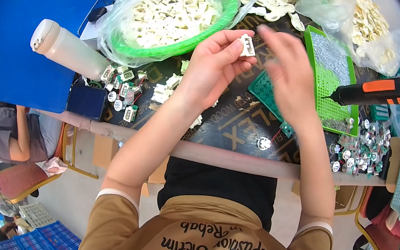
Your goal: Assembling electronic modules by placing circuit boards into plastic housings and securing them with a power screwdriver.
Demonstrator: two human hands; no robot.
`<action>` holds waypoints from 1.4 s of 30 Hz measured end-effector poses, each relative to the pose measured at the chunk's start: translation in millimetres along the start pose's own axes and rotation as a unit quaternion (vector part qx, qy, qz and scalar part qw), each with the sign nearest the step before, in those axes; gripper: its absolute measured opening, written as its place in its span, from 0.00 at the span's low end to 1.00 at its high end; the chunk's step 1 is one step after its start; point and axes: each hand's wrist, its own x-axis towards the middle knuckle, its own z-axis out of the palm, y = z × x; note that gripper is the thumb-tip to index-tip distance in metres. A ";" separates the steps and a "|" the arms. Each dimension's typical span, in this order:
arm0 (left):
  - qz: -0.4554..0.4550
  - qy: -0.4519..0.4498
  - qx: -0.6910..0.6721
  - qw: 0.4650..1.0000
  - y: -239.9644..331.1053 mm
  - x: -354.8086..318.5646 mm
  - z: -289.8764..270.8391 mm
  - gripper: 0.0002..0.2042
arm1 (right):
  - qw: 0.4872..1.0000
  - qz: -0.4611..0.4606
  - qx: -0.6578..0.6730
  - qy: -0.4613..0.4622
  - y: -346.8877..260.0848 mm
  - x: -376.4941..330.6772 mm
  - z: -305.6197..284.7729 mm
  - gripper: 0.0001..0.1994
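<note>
My left hand (214, 68) pinches a small white plastic housing (247, 46) between thumb and fingers, above the dark table. The housing has slots on the side facing me. Close to its right is my right hand (291, 74), blurred by motion, its fingers stretched out and apart with nothing visible in them. Partly behind that hand lies a green compartment tray (265, 94). Several similar white housings (162, 93) are scattered on the table near my left forearm. A small round part with a wire (264, 143) sits near the table's front edge.
A green basket (231, 12) lined with plastic holds many white parts. To the right stand a green tray of screws (309, 43) and a black-orange electric screwdriver (376, 91). Small circuit assemblies (359, 152) are heaped at the right. A bottle (67, 50) and a phone (87, 101) lie left.
</note>
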 end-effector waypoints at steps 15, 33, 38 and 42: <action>-0.070 -0.040 -0.080 0.994 0.3 1.2 -2.5 0.17 | 0.953 0.141 -0.238 -0.120 51.0 -13.1 7.1 0.02; -0.076 -0.041 -0.043 0.995 -8.8 -3.5 5.0 0.10 | 0.991 -0.017 0.050 0.123 -15.2 5.4 -2.0 0.05; -0.060 -0.052 -0.060 0.995 -11.6 -3.2 3.6 0.08 | 0.986 -0.068 -0.004 0.152 -15.5 4.3 0.5 0.06; -0.055 -0.073 -0.053 0.994 -10.9 -4.4 1.7 0.08 | 0.985 -0.073 0.008 0.158 -16.0 3.4 2.0 0.06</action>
